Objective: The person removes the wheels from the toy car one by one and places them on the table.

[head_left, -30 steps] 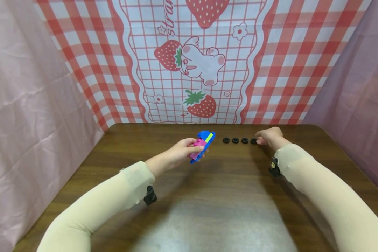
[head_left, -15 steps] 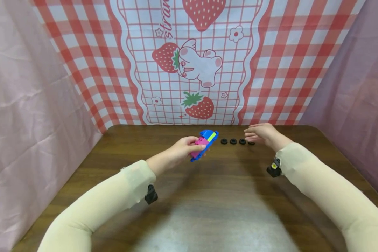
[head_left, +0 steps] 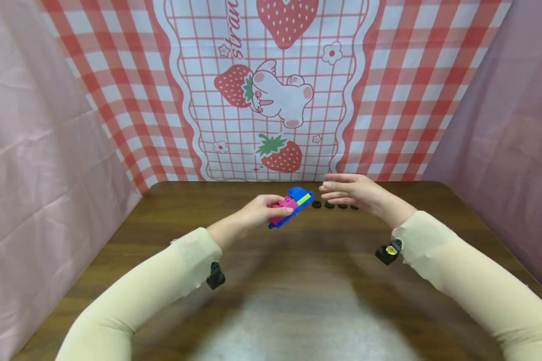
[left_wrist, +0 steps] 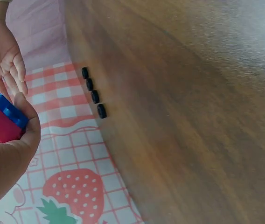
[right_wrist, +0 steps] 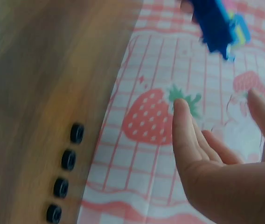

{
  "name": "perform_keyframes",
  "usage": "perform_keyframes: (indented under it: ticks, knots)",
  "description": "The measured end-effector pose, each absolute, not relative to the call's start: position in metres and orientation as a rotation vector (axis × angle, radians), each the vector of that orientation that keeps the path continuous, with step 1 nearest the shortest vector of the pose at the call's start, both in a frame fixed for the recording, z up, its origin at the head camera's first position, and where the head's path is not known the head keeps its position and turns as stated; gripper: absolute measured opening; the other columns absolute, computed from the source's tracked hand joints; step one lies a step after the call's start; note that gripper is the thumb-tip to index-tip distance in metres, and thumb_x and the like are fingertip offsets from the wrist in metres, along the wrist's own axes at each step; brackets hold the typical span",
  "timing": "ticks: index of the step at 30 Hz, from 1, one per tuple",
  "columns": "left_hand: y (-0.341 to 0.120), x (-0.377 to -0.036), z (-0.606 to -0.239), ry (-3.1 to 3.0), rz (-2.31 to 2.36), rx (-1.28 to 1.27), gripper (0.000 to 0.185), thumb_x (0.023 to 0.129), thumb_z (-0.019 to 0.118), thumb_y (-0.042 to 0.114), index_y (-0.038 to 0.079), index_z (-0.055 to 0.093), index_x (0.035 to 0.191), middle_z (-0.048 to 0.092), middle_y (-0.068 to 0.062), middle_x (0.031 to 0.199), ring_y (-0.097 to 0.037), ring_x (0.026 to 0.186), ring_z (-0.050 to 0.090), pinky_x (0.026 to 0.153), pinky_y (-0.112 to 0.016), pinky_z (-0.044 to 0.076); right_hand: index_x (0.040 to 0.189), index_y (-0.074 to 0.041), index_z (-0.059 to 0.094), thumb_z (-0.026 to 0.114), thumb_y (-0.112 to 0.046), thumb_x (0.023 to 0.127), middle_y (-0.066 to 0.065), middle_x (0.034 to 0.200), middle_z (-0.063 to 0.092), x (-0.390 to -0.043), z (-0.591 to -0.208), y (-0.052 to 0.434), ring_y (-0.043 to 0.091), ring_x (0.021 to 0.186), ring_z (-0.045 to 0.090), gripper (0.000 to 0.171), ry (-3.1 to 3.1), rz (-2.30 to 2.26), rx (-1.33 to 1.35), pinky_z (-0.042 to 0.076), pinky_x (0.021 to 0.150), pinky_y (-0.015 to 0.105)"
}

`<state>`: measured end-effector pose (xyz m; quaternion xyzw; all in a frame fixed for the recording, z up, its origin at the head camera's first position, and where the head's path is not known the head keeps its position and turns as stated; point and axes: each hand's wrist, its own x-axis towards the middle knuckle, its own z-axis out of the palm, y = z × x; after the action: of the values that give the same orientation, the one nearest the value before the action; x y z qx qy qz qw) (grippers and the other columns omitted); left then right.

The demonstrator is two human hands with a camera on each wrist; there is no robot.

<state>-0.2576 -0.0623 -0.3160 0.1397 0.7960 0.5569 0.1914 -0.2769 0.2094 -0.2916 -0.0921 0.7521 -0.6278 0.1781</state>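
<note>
My left hand (head_left: 258,213) grips a blue and pink toy brick car body (head_left: 303,198) with a lime strip, held tilted above the table. In the left wrist view its pink side (left_wrist: 1,123) and blue base (left_wrist: 9,111) show between thumb and fingers. My right hand (head_left: 359,193) hovers just to the right with fingers extended and nothing in it. Several small black toy wheels (head_left: 316,204) stand in a row on the table below that hand, partly hidden in the head view. The right wrist view shows the wheels (right_wrist: 68,159) spaced apart, untouched by the fingers.
The brown wooden table (head_left: 280,271) has its back edge against a red and white strawberry cloth (head_left: 293,90). Pink curtains (head_left: 40,150) hang at both sides. Small black devices (head_left: 215,276) are worn at both wrists.
My right hand has moved left from the right end of the wheel row, lifting off the table toward the car body. The left hand keeps its grip, turning the car body slightly.
</note>
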Motion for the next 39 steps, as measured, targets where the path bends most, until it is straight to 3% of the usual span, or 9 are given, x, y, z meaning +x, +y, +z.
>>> perform_keyframes:
  ticks: [4, 7, 13, 22, 34, 39]
  knots:
    - [-0.061, -0.259, -0.314, 2.261, 1.517, 0.432, 0.043, 0.093, 0.065, 0.026, 0.001, 0.058, 0.128, 0.065, -0.014, 0.113, -0.015, 0.093, 0.060, 0.082, -0.028, 0.051, 0.146, -0.001, 0.037, 0.059, -0.031, 0.096, 0.022, 0.140, 0.051, -0.267, -0.291, 0.196, 0.022, 0.113, 0.064, 0.063, 2.087, -1.739, -0.329, 0.048, 0.099, 0.038]
    - [-0.060, -0.260, -0.312, 2.286, 1.474, 0.469, 0.043, 0.093, 0.066, 0.028, 0.001, 0.060, 0.126, 0.066, -0.013, 0.111, -0.017, 0.092, 0.059, 0.082, -0.028, 0.051, 0.144, -0.001, 0.041, 0.060, -0.031, 0.096, 0.021, 0.138, 0.052, -0.261, -0.288, 0.189, 0.020, 0.109, 0.065, 0.060, 2.092, -1.693, -0.370, 0.051, 0.096, 0.034]
    - [-0.061, -0.259, -0.309, 2.323, 1.429, 0.505, 0.042, 0.092, 0.067, 0.030, 0.003, 0.062, 0.124, 0.066, -0.011, 0.109, -0.018, 0.093, 0.059, 0.083, -0.029, 0.051, 0.139, 0.000, 0.048, 0.066, -0.029, 0.093, 0.019, 0.132, 0.056, -0.257, -0.286, 0.180, 0.023, 0.109, 0.065, 0.058, 2.161, -1.611, -0.434, 0.049, 0.098, 0.037]
    - [-0.067, -0.259, -0.313, 2.377, 1.385, 0.536, 0.043, 0.090, 0.069, 0.030, 0.004, 0.062, 0.123, 0.067, -0.010, 0.106, -0.016, 0.089, 0.060, 0.078, -0.027, 0.052, 0.128, 0.005, 0.057, 0.067, -0.025, 0.092, 0.003, 0.102, 0.072, -0.260, -0.294, 0.171, 0.013, 0.092, 0.067, 0.047, 2.324, -1.524, -0.420, 0.049, 0.098, 0.040]
    - [-0.075, -0.267, -0.306, 2.478, 1.382, 0.549, 0.041, 0.090, 0.070, 0.028, 0.006, 0.063, 0.124, 0.067, -0.010, 0.110, -0.015, 0.092, 0.059, 0.080, -0.026, 0.051, 0.129, 0.005, 0.056, 0.065, -0.025, 0.093, 0.001, 0.099, 0.072, -0.267, -0.300, 0.169, 0.013, 0.092, 0.066, 0.047, 2.324, -1.599, -0.376, 0.048, 0.099, 0.040]
    - [-0.078, -0.272, -0.301, 2.509, 1.352, 0.547, 0.039, 0.088, 0.073, 0.030, 0.009, 0.065, 0.120, 0.068, -0.008, 0.108, -0.015, 0.091, 0.060, 0.080, -0.027, 0.052, 0.131, 0.003, 0.054, 0.067, -0.027, 0.092, 0.003, 0.106, 0.070, -0.271, -0.305, 0.170, 0.015, 0.097, 0.065, 0.051, 2.301, -1.631, -0.338, 0.050, 0.097, 0.037]
